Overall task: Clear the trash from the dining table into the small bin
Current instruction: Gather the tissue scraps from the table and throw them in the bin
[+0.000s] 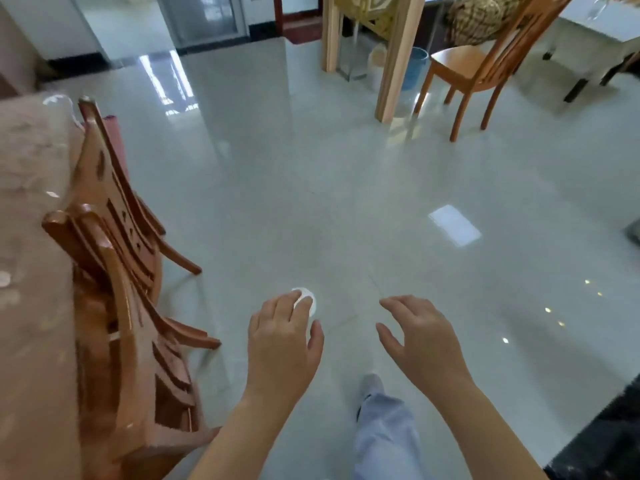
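Note:
My left hand [284,337] is held out over the floor with its fingers curled around a small white wad of trash [307,300], which shows past the fingertips. My right hand [420,336] hovers beside it, fingers spread and holding nothing. The dining table [31,244], under a pinkish-brown cloth, runs along the left edge of the view. A small blue bin [414,68] stands far ahead on the floor, partly hidden behind a light wooden post [398,60].
Two carved wooden chairs [117,237] are tucked against the table on my left. Another wooden chair [479,62] stands to the right of the bin. Glossy pale floor tiles [311,168] stretch between me and the bin. My leg and shoe [372,384] show below.

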The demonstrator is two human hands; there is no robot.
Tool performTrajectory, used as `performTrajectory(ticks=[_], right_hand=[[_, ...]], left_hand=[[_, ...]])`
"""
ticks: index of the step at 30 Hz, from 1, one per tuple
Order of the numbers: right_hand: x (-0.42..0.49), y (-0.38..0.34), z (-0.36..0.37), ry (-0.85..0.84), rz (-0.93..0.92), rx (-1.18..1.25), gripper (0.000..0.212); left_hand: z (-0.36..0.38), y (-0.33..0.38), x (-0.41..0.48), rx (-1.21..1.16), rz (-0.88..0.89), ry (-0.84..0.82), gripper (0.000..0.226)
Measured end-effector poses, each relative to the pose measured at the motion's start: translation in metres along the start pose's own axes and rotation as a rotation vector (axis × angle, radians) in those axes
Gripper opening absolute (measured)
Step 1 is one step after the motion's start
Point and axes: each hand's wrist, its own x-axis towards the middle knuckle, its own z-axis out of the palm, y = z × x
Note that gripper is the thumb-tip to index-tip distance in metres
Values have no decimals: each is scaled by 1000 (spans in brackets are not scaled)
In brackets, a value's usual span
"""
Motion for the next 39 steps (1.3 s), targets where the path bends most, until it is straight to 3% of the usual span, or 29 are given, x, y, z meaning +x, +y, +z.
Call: performTrajectory(ticks=[8, 16, 24, 32, 39], right_hand=[[198, 44, 10, -6, -209, 64, 31], [364, 15, 46, -31, -467, 95, 26], [520, -65, 132, -142, -613, 107, 31], [665, -219, 194, -169, -768, 221, 27], [775, -258, 258, -242, -786, 228, 27]], left_hand=[[6, -8, 156, 69, -206, 139, 38], [3, -54, 260, 139, -402, 261, 39], [-2, -177, 371, 138, -572, 308, 37], [-64, -322, 467, 212, -678, 439, 39], [-68, -403, 565, 257, -697, 449, 37]])
